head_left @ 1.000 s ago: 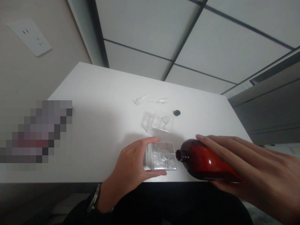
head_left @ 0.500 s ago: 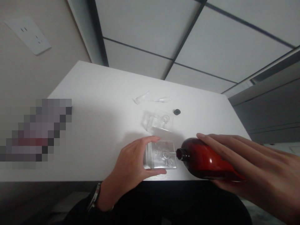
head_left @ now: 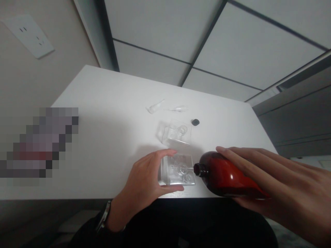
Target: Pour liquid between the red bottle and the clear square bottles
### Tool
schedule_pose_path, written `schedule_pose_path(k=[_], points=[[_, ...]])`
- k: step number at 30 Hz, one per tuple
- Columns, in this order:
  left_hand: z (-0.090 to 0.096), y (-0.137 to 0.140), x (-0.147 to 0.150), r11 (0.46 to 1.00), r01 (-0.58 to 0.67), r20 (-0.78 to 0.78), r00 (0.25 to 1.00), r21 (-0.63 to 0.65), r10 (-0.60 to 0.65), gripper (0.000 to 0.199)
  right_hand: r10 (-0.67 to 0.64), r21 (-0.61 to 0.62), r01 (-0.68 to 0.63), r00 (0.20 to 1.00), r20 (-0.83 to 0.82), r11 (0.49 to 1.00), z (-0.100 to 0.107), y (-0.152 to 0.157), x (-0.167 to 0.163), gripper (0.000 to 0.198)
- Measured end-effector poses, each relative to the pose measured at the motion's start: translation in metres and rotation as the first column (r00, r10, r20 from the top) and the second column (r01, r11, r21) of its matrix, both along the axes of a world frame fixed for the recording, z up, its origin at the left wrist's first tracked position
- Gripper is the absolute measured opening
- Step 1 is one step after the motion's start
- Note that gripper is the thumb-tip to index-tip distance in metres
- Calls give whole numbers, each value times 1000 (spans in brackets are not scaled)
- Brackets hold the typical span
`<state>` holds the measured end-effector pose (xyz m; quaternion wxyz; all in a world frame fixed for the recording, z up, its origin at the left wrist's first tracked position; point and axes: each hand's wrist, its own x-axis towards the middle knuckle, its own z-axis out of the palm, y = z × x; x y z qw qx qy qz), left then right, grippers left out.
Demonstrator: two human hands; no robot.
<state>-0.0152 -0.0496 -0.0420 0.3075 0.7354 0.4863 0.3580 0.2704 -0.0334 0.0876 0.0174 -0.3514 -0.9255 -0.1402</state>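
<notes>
My left hand (head_left: 147, 175) is wrapped round a clear square container (head_left: 178, 170) near the table's front edge, thumb and fingers on opposite sides. My right hand (head_left: 279, 186) grips a reddish-brown bottle (head_left: 227, 175), tilted so its dark open mouth faces left over the container. A thin clear stream runs from the mouth into the container, where the liquid ripples. Just behind stands a second clear container with a round opening (head_left: 178, 132). A small dark cap (head_left: 195, 122) lies to the right of that one.
Two small clear tapered pieces, one at the left (head_left: 155, 106) and one at the right (head_left: 179, 109), lie farther back on the white table (head_left: 111, 103). A blurred-out patch (head_left: 43, 141) covers something at the left. Panelled cabinet doors (head_left: 160, 27) rise behind; a wall socket (head_left: 29, 36) is at upper left.
The stream keeps running from the bottle into the container, and the liquid's surface has rippled differently. Both hands stay in place; the view has shifted very slightly.
</notes>
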Motion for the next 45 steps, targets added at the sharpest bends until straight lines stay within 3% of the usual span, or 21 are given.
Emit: schedule_pose_path(k=[18,24,28,33,39,45], points=[[1,-1,-1,1000,-11,-10,1000,-16,11,86,-14,-44,16,998,57,999,-2,1,-4,66],[-1,0,0,1000,-10,-2,1000,-6,10,87,6,-61,-9,999,-46,998,-8,1,-7,67],[1,0,1,1000,-1,-17,1000,20,1,84,-90,-200,49,976,-200,979,-15,-2,-10,62],[13,-5,-3,999,-3,-159,987,38,9,84,-266,-261,155,843,-469,953,-39,-12,-14,69],[25,-10,-25,996,37,-389,921,85,-1,73,-362,-251,274,509,-781,928,-89,-19,-14,80],[31,3,-55,996,-27,-514,855,90,70,66,-411,-359,223,269,-871,906,-113,-19,-12,84]])
